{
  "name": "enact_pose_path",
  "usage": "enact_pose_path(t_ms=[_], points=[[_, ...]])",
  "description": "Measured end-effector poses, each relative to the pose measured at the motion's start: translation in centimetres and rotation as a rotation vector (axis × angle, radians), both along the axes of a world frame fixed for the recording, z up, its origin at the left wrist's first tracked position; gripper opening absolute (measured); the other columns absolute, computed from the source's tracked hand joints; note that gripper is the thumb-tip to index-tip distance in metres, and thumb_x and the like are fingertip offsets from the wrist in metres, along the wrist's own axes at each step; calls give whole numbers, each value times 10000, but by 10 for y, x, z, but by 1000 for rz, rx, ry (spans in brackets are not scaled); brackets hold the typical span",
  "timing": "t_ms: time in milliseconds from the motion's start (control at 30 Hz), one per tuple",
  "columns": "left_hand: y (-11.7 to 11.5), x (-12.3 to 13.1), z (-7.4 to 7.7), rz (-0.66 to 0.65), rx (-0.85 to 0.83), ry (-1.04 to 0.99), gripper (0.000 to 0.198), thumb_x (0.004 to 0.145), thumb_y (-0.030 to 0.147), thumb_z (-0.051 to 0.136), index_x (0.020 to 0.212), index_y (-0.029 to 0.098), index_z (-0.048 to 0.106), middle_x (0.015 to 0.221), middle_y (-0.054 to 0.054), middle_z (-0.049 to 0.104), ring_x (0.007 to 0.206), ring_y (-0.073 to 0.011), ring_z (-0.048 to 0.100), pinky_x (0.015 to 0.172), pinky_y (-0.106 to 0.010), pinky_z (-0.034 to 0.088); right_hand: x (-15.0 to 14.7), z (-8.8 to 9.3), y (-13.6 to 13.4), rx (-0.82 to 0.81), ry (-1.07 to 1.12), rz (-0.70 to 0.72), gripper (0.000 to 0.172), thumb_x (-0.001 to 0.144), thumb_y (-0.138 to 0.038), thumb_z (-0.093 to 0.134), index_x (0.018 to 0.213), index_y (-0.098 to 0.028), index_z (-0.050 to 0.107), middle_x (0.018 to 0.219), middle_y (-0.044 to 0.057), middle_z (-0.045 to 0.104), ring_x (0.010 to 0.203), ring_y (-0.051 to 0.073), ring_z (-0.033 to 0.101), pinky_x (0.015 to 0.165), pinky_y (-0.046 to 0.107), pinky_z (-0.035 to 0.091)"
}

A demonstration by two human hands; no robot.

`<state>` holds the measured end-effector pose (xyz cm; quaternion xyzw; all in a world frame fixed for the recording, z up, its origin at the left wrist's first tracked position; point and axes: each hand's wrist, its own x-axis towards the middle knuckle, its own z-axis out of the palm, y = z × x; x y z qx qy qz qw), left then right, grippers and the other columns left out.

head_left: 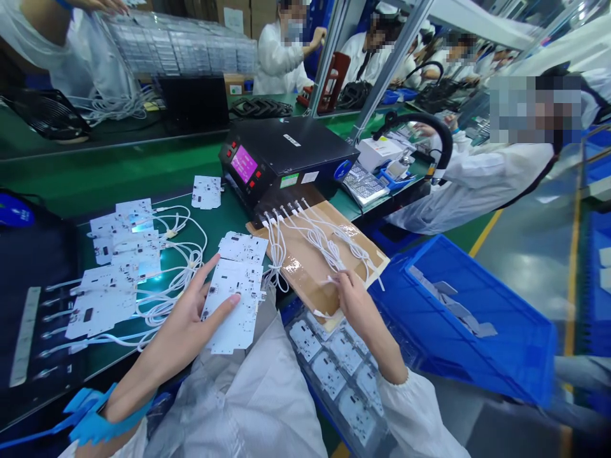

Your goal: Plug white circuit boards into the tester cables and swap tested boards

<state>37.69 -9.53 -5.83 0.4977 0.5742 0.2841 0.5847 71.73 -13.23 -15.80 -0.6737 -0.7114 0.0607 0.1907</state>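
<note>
Green bench (172,191) runs across from the left toward the far right. Blue bin (515,346) sits at right, lower than the bench, a few pale pieces in it. Co-worker in white (487,175) at far right, beyond the bin. Black box (296,146) on the bench, far centre, magenta screen (244,164) lit; second black unit (48,254) at far left. Taped cardboard sheet (305,273) slopes from the box's front toward the near side. Clear tray (329,405) of white boards is below it, near right. Wired white boards (105,299) lie at left by the second unit, overlapping, some lights glowing. Person's left hand (191,312) has a white circuit board (236,302) over the lap, near centre: thumb flat on top, index along the left edge, other fingers mostly hidden under it. Another white piece meets its far edge; can't tell if joined. Right hand (353,296) is over the cardboard, fingers curled, thumb and index pinched on a white cable end (330,280). Loose board (207,192) lies by itself left of the box. Blue wrist band (112,432) on the left wrist.
</note>
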Motion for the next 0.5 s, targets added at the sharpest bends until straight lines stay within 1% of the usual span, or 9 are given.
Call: enact_pose_path(t_ms=[67, 133, 200, 233, 300, 367, 400, 433, 500], points=[[0, 0, -1, 15, 10, 22, 959, 859, 598, 744, 1645, 390, 235, 1642, -105, 449, 1516, -406, 406, 956, -467, 645, 5, 7, 0, 29, 132, -21, 249, 1090, -304, 314, 1095, -201, 540, 1091, 134, 642, 991, 260, 651, 844, 402, 539], [0, 1, -2, 15, 14, 43, 955, 857, 600, 743, 1644, 395, 242, 1673, -97, 397, 1539, -417, 355, 963, -468, 642, 2, 13, 2, 29, 312, -67, 267, 1093, -385, 332, 1124, -212, 533, 901, 64, 641, 840, 226, 650, 787, 378, 533], [-1, 2, -2, 6, 15, 64, 947, 864, 600, 735, 1646, 399, 239, 1669, -85, 406, 1563, -406, 306, 966, -454, 641, -7, 21, 7, -15, 543, -104, 296, 1090, -468, 348, 1140, -230, 516, 770, 0, 616, 652, 181, 612, 679, 338, 519], [-1, 3, -2, -2, 17, 71, 945, 867, 602, 731, 1646, 400, 236, 1656, -79, 429, 1574, -394, 285, 968, -445, 640, -12, 25, 10, -38, 668, -107, 301, 1082, -506, 369, 1126, -240, 503, 772, -14, 629, 574, 154, 583, 620, 318, 506], [0, 3, -3, -14, 26, 77, 940, 872, 605, 722, 1647, 398, 233, 1626, -72, 477, 1585, -374, 271, 979, -440, 635, -21, 36, 17, -62, 903, -84, 317, 1049, -570, 442, 1062, -255, 477, 892, -2, 687, 471, 100, 538, 503, 279, 464], [0, 4, -4, -28, 27, 79, 936, 878, 603, 715, 1649, 391, 228, 1610, -79, 499, 1580, -373, 291, 976, -451, 636, -30, 47, 22, -75, 1072, -65, 367, 991, -610, 550, 1023, -252, 476, 995, 17, 711, 403, 63, 515, 399, 243, 393], [1, 5, -5, -31, 27, 77, 930, 884, 596, 711, 1650, 384, 228, 1616, -85, 490, 1571, -378, 313, 971, -456, 638, -34, 51, 24, -92, 1130, -61, 394, 960, -620, 596, 1021, -245, 492, 997, 20, 716, 373, 54, 506, 357, 229, 352], [1, 6, -5, -28, 26, 67, 925, 889, 584, 710, 1650, 376, 228, 1622, -93, 480, 1553, -382, 354, 961, -457, 642, -38, 55, 24, -124, 1176, -61, 418, 932, -626, 635, 1025, -236, 516, 974, 18, 721, 346, 51, 497, 325, 218, 315], [2, 9, -6, -11, 15, 8, 932, 895, 546, 722, 1654, 364, 213, 1614, -110, 488, 1461, -379, 500, 927, -446, 657, -48, 58, 22, -213, 1224, -61, 447, 894, -624, 686, 1037, -216, 570, 846, -1, 720, 301, 55, 472, 289, 205, 267]])
